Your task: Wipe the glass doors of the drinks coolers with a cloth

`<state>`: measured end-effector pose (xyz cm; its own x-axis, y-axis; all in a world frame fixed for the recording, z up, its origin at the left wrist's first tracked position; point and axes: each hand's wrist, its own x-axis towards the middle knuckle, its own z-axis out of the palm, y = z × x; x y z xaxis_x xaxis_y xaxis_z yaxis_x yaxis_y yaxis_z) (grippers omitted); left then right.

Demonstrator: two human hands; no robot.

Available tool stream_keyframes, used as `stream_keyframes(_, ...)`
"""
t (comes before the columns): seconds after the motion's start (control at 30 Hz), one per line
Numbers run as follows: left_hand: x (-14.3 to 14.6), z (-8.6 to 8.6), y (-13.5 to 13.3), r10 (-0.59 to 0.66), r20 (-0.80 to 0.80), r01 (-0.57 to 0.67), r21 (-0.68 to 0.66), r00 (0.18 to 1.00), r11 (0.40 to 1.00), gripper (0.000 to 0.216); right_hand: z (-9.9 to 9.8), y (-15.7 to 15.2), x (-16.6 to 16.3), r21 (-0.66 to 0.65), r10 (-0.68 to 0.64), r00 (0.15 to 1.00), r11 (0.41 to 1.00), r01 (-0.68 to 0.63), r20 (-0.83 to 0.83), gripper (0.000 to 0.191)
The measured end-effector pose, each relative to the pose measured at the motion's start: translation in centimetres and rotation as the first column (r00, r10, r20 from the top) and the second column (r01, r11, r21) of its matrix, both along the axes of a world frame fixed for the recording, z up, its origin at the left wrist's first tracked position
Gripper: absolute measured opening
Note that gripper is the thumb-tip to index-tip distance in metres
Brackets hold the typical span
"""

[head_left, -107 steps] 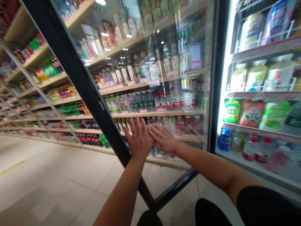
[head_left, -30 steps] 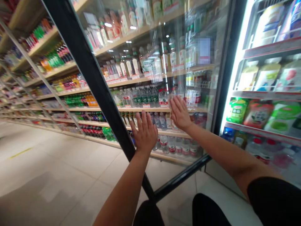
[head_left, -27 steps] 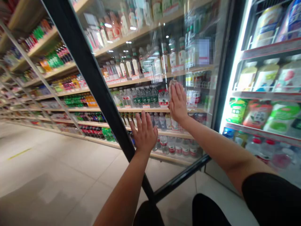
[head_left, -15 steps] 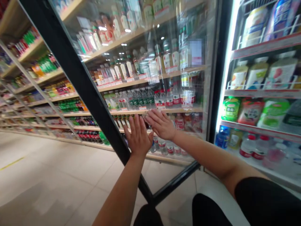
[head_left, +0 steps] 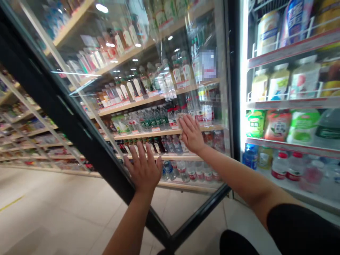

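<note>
A glass door with a black frame (head_left: 199,211) stands open in front of me. My left hand (head_left: 145,168) lies against the lower part of the glass beside the frame's slanting bar, palm toward the pane and fingers spread. Higher and to the right, my right hand (head_left: 191,134) presses flat on the pane with its fingers together. A thin pale cloth (head_left: 181,117) peeks out past the fingertips and along the hand's left side; most of it is hidden under the palm.
Through the glass show wooden shelves (head_left: 148,131) of bottled drinks. On the right is a lit cooler with wire racks, pouches (head_left: 277,124) and red-capped bottles (head_left: 280,164). Pale floor tiles (head_left: 66,198) lie at the lower left.
My hands, close together before, are now apart: the right has slid up and right over the glass, and the left sits lower and farther left. The view has also shifted.
</note>
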<state>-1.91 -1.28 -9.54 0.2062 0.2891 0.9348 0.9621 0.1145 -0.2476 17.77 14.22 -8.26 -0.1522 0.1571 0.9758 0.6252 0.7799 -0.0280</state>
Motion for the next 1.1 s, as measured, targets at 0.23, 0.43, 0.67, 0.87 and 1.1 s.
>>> stream_keyframes(0.23, 0.2, 0.1, -0.1, 0.006, 0.017, -0.006, -0.005, 1.0, 1.0, 0.074, -5.1, 4.0, 3.8, -0.102, -0.071, 0.967, 0.994, 0.047, -0.246, 0.067)
stream_keyframes(0.43, 0.1, 0.2, -0.2, 0.051, -0.022, -0.051, -0.008, 0.998, 0.999, 0.08, -5.6, 7.5, 7.8, -0.195, -0.109, 0.953, 0.979, 0.054, -0.282, 0.067)
stream_keyframes(0.67, 0.4, 0.3, -0.1, 0.073, -0.086, -0.07, 0.042, 0.994, 0.997, 0.082, -4.6, 11.0, 10.5, -0.308, -0.151, 0.847, 0.951, -0.016, -0.509, 0.068)
stream_keyframes(0.87, 0.3, 0.0, 0.0, 0.037, -0.049, -0.036, 0.031, 0.998, 0.999, 0.084, -2.9, 12.9, 11.4, -0.4, -0.248, 0.725, 0.915, -0.042, -0.643, 0.067)
stream_keyframes(1.1, 0.3, -0.1, 0.1, 0.016, -0.003, -0.016, 0.003, 1.0, 1.0, 0.084, 3.2, 7.6, 5.3, -0.209, -0.137, 0.899, 0.977, 0.052, -0.417, 0.068)
